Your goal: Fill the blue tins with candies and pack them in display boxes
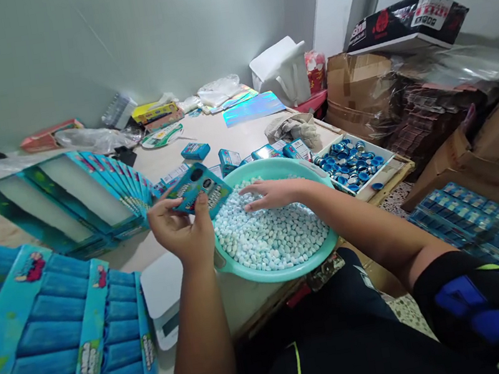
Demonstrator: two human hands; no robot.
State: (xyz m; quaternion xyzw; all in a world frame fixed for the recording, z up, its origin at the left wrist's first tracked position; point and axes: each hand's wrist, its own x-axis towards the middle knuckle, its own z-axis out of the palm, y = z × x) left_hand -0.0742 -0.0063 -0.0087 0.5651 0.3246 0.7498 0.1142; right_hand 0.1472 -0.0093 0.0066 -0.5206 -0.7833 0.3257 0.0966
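Note:
My left hand (186, 227) grips a flat blue printed carton (200, 190), thumb on its front and fingers behind, tilted over the left rim of a turquoise basin (239, 272). Small pale blue and white candies (272, 240) fill much of the basin. My right hand (272, 194) reaches over the candies from the right with its fingers stretched out and apart. Its fingertips are at the candies' surface; whether they touch cannot be made out. Several small blue boxes (229, 160) lie behind the basin.
A white tray of blue caps (352, 164) stands right of the basin. A white scale (165, 295) sits to the left, beside blue display boxes (64, 330). Cardboard boxes (347, 86) are stacked at right. A grey cloth (292, 129) lies behind.

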